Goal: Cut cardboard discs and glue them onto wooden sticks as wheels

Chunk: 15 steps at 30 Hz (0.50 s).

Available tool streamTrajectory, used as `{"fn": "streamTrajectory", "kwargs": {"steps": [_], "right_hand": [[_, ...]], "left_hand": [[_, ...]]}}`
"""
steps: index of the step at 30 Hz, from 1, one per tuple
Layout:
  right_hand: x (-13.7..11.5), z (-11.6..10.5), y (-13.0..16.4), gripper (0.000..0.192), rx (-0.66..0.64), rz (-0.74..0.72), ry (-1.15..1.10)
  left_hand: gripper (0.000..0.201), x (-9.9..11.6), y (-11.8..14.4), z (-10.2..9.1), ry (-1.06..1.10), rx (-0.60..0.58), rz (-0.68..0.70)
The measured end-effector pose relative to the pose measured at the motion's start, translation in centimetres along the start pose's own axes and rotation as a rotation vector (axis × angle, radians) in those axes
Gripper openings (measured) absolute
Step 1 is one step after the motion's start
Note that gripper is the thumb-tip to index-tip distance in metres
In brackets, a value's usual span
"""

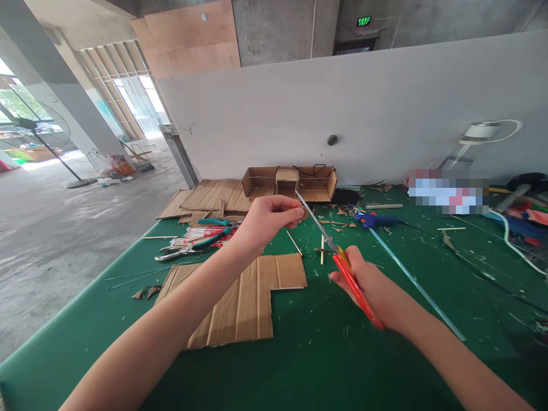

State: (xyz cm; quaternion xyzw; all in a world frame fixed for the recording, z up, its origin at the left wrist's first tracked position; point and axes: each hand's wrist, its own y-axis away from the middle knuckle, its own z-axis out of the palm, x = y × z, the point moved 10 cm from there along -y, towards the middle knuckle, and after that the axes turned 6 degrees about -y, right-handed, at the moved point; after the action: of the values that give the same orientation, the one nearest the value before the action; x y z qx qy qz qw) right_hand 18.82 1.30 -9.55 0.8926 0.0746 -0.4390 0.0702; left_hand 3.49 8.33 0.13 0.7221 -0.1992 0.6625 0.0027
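Above the green surface [325, 365], my right hand [368, 288] is closed around the red handles of a pair of scissors [338, 257], blades pointing up and away toward the left hand. My left hand [269, 220] is raised, thumb and fingertips pinched together at the blade tip; I cannot tell what, if anything, sits in the pinch. Both hands hang clear of the surface.

Below the left forearm lies an L-shaped cardboard piece [244, 299], flat on the surface. Just beyond it lie thin wooden sticks [294, 244], with small offcuts scattered around. Left of the hands I note pliers [188, 248] with teal grips, resting beside a printed packet [205, 234]. Further back, flat cardboard sheets [214, 197] lie against an open cardboard box [289, 182] near the white wall. Right of the scissors, a blue glue gun [377, 220] lies on the surface, and a long pale strip [415, 279] runs diagonally toward the near right.
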Motion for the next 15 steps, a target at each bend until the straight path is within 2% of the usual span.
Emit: {"fn": "streamTrajectory", "kwargs": {"steps": [7,11,15], "right_hand": [[0.1,-0.5,-0.2,0.031,0.072,-0.052,-0.038],[-0.5,0.0,0.1,0.03,0.015,-0.091,-0.183],[-1.0,0.4,0.5,0.03,-0.047,-0.071,-0.209]], "left_hand": [[0.014,-0.1,-0.2,-0.5,0.0,0.042,-0.02],[0.017,-0.4,-0.2,-0.7,0.005,0.059,-0.009],[0.02,-0.5,0.0,-0.2,0.035,0.019,-0.026]]}}
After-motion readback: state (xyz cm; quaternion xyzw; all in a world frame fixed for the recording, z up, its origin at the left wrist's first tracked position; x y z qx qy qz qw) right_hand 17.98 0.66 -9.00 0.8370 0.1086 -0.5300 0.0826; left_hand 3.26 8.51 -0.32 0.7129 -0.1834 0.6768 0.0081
